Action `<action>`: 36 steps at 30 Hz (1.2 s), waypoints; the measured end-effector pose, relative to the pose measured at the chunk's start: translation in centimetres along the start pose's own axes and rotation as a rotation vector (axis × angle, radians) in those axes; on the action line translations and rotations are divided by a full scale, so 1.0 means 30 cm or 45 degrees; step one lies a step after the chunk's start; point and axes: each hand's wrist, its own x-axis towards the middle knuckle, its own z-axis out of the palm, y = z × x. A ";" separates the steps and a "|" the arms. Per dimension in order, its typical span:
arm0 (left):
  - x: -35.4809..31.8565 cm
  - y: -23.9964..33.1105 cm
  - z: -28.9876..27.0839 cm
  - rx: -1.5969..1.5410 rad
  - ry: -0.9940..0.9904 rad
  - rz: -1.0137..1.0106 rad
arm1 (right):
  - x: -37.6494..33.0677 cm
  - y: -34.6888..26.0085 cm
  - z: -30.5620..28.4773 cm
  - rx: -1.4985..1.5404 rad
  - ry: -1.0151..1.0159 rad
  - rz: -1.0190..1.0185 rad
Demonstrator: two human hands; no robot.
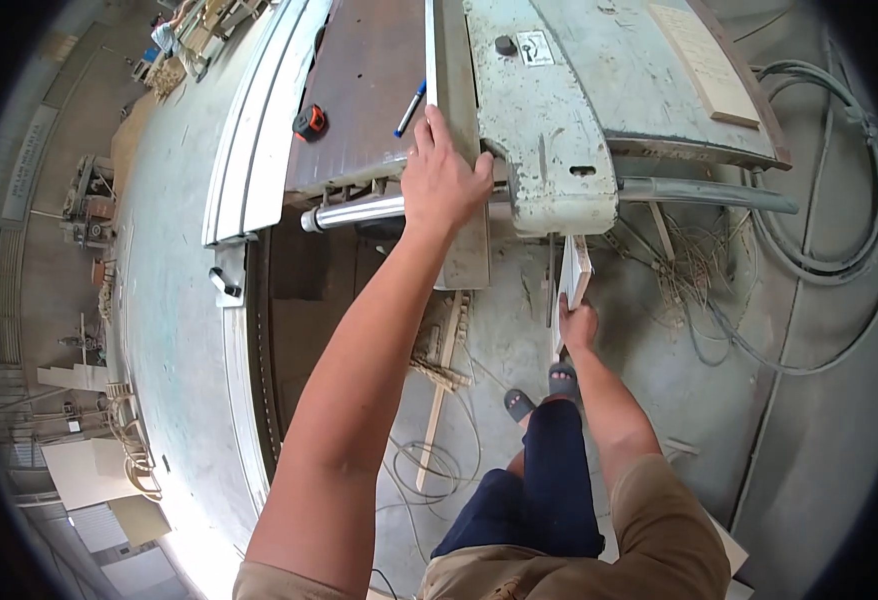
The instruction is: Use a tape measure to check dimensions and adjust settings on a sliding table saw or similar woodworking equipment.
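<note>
My left hand (444, 178) lies over a long, narrow grey board (452, 60) with a pale left edge, on the saw table (374, 70). Its fingers bend over that edge while the thumb sits at the right side. Low on the right, below the table's front, my right hand (579, 325) is closed around a narrow white board (576, 275). That board's upper part passes out of sight under the pale green fence (554, 150). A blue marker (411, 110) and an orange-black tape measure (309, 122) rest left of my left hand.
A metal rail (359, 211) runs along the table front. A sliding table (259, 130) stands at left. At right are a flat wooden piece (704, 65) and a coiled hose (849, 240). Offcuts (441, 390) and cables lie near my feet. Another person (171, 42) is far left.
</note>
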 end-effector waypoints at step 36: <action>0.032 -0.029 -0.055 -0.007 -0.324 -0.071 | 0.007 0.039 0.124 -0.015 0.070 -0.028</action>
